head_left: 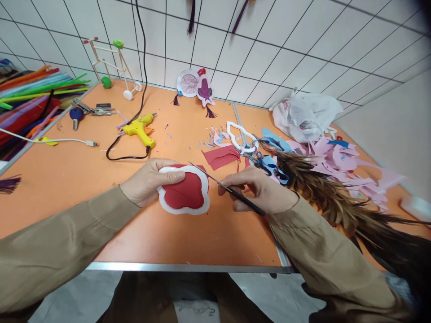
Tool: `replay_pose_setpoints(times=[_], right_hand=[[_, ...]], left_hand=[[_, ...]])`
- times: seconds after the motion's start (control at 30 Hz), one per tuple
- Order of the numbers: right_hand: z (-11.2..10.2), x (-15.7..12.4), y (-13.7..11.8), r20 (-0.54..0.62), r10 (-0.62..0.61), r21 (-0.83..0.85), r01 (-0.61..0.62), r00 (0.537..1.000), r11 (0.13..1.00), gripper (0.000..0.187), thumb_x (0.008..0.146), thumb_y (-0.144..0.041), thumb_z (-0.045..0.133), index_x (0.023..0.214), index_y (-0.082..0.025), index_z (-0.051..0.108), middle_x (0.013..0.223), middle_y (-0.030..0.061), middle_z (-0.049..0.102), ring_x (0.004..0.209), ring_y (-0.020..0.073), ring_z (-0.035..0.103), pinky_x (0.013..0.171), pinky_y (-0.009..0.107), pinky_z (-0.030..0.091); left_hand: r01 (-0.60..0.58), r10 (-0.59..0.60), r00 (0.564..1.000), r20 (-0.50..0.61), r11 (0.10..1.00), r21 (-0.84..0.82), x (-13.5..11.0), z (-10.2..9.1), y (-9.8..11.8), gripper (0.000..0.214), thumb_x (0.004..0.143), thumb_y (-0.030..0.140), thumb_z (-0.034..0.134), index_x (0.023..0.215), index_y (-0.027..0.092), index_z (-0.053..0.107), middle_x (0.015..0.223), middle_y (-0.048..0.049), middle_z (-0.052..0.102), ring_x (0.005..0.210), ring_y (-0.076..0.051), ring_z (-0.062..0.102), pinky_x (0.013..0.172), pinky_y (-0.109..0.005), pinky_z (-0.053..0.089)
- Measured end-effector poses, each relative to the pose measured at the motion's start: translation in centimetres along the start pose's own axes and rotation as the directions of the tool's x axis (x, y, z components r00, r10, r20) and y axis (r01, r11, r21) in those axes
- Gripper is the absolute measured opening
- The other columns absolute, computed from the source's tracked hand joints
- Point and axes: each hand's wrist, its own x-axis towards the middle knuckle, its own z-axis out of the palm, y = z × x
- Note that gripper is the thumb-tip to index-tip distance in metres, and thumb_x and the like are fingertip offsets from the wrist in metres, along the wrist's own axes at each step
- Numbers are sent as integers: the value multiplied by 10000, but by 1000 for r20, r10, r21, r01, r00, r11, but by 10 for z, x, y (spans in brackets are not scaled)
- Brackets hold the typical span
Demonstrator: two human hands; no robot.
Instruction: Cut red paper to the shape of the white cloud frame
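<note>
"Work at the red edge, by the look of it?"

"So I judge: trimming. A red sheet (188,190) sits within a wavy white border (205,193), and some red pokes past it, from twelve round to two o'clock."

"Where is the piece?"

"Over the orange table (235,244), toward its near side. Whether it touches the surface, I can't tell."

"And the left hand (146,179)?"

"Closed on it from ten o'clock, thumb flat across the front, fingers hidden behind."

"The right hand (264,186)?"

"Curled at about three o'clock, gripping a black-handled cutting tool (247,202). Its thin blade slants back toward twelve, along the spare red. Scissors or knife, I can't say."

"What would the next move call for?"

"In my judgement, a steady left grip, perhaps a small turn of the piece, and a blade line close to the border without nicking it."

"Anything near?"

"A red scrap (222,157) between one and two o'clock; a yellow glue gun (138,128) around eleven."
</note>
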Motion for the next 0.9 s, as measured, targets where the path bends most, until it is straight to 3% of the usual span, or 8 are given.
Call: replay_pose_setpoints(times=[0.17, 0.43, 0.53, 0.7, 0.9], right_hand=[[-2, -2, 0, 3, -11, 3, 11, 1000, 1000, 208, 750, -301, 688, 878, -140, 659, 558, -28, 530, 489, 80, 416, 489, 207, 379], [-3, -2, 5, 11, -36, -22, 36, 999, 999, 214, 767, -321, 689, 866, -135, 653, 518, -60, 443, 461, 61, 340, 440, 198, 308], [-10, -4, 3, 27, -19, -21, 19, 999, 1000, 240, 749, -346, 695, 864, -140, 649, 535, -46, 474, 476, 72, 376, 451, 210, 319], [-16, -7, 0, -44, 16, 102, -11, 999, 995, 149, 730, -249, 612, 853, -165, 616, 624, -2, 557, 543, 107, 478, 506, 239, 373], [3, 1, 8, -77, -3, 235, 21, 997, 972, 220, 749, -292, 595, 911, -145, 577, 653, -1, 546, 560, 108, 474, 527, 247, 375]], left_hand=[[10, -10, 1000, 1, 1000, 0, 0, -1, -1, 235, 624, 288, 845, 755, 105, 778, 698, -105, 751, 599, -181, 662, 582, -263, 512], [13, -14, 1000, 21, 1000, 14, 0, 0, 0, 203, 625, 297, 845, 723, 130, 786, 677, -85, 749, 583, -163, 658, 566, -238, 517], [29, -30, 999, 15, 999, 38, 0, 1, 1, 213, 609, 316, 852, 707, 138, 789, 667, -82, 747, 571, -160, 653, 549, -230, 514], [7, -7, 1000, 11, 1000, 2, 1, 0, 1, 187, 607, 281, 858, 655, 125, 768, 604, -63, 723, 519, -135, 627, 506, -202, 500], [-38, 38, 999, 1, 993, -111, 2, -2, 0, 217, 658, 270, 830, 783, 101, 778, 726, -101, 762, 626, -188, 698, 598, -248, 570]])
